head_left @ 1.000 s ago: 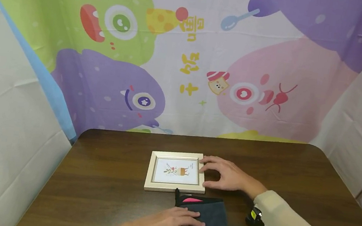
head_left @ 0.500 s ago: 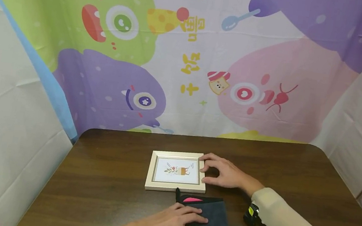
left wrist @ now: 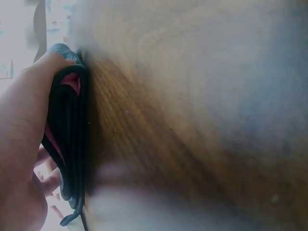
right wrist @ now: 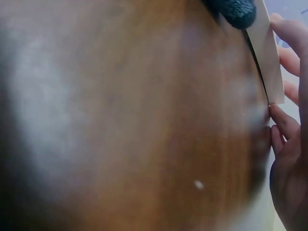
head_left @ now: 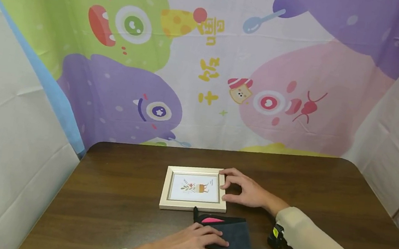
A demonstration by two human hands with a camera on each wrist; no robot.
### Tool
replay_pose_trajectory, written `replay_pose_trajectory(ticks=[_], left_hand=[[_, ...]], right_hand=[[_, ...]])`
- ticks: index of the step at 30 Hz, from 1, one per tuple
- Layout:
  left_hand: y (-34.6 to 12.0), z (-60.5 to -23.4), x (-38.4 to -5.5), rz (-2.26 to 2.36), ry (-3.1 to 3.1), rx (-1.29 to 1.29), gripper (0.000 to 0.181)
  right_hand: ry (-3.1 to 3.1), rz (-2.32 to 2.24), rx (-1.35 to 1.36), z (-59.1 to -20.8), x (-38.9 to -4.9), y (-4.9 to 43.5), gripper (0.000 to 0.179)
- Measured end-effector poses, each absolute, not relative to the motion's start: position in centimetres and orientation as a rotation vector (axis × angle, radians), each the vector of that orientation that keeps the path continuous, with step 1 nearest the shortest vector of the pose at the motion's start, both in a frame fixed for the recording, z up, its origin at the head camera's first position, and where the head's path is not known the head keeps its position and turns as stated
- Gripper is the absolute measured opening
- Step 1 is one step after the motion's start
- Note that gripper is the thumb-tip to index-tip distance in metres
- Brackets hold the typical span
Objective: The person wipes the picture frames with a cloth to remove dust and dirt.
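Observation:
In the head view a cream picture frame (head_left: 192, 207) lies face up on the brown table, with a small plant drawing on a white card (head_left: 194, 188). My right hand (head_left: 249, 191) is at its right side, fingers bent and fingertips touching the border; the right wrist view shows the fingertips along the frame's side (right wrist: 270, 60). Just in front of the frame lies a flat, dark blue-grey cloth thing (head_left: 238, 243), with a black-bound opening, pink lining and a short loop. My left hand (head_left: 188, 247) rests on it, fingers spread. The left wrist view shows its layered opening (left wrist: 70, 120).
The dark wooden table (head_left: 109, 205) has rounded far corners. A cloth with cartoon monsters (head_left: 212, 59) hangs behind it, and pale sheets (head_left: 15, 117) stand on both sides. A small black camera (head_left: 275, 235) is strapped to my right wrist.
My right hand's fingers have bent more, and the thumb has shifted slightly up along the frame's border. My left hand has slid a little to the right over the cloth thing.

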State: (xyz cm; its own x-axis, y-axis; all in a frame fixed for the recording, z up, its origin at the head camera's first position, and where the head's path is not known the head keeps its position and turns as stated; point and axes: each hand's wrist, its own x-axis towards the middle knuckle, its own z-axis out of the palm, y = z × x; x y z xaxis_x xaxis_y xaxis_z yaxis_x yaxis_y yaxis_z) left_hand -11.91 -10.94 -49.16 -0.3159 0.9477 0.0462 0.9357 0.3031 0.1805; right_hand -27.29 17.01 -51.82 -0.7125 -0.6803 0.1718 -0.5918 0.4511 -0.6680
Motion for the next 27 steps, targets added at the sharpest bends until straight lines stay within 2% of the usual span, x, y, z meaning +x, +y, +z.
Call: replay_pose_trajectory(ticks=[11,27], left_hand=[[-10.66,-49.2,-11.99,0.347,2.486,1.811,0.036],[-10.05,-49.21,-12.46,0.371,2.502,1.883,0.035]], right_hand=[[2.567,-1.179,-1.105,-51.95,-26.9,16.77,0.017],[2.535,-1.189,-1.084,-52.19,-27.17,16.83,0.018]])
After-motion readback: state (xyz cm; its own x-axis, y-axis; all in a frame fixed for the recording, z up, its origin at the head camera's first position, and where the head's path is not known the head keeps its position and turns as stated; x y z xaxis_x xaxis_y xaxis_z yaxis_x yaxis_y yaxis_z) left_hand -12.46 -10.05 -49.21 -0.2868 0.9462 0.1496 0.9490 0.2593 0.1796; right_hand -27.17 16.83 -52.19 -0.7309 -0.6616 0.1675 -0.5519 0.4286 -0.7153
